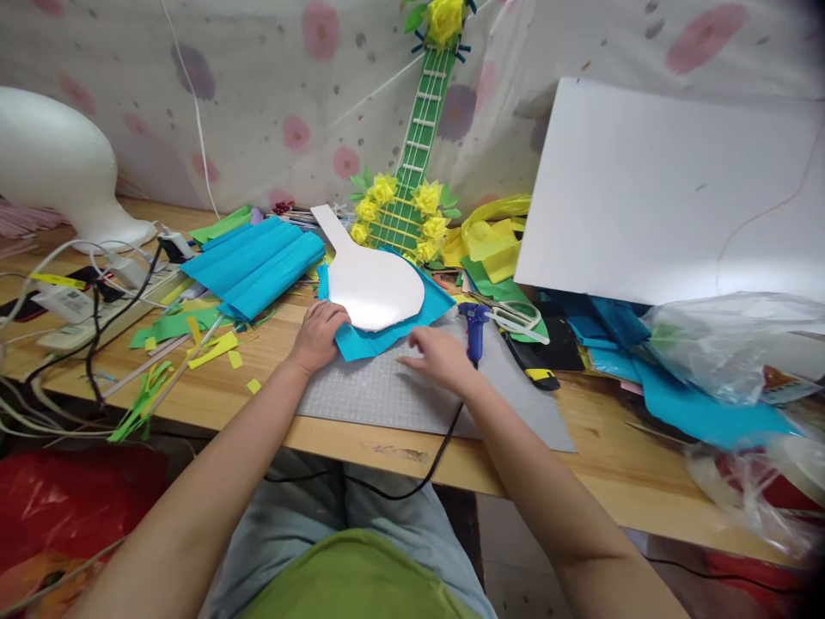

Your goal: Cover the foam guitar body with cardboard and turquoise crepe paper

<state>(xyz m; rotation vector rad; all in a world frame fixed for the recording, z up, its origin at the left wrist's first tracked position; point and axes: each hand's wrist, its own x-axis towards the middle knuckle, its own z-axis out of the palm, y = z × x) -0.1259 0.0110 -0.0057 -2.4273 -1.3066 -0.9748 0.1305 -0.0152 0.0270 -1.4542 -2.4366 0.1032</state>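
My left hand rests on the near left edge of a blue crepe paper sheet, fingers curled and pressing it down. On that sheet lies a white guitar-shaped foam cutout. My right hand hovers over the grey cutting mat, fingers spread and holding nothing, just left of a blue glue gun whose black cord runs off the table edge.
A green paper guitar with yellow flowers leans on the wall. A blue crepe roll, scissors, a utility knife, a white board, plastic bags, a power strip with cables and a white foam head crowd the table.
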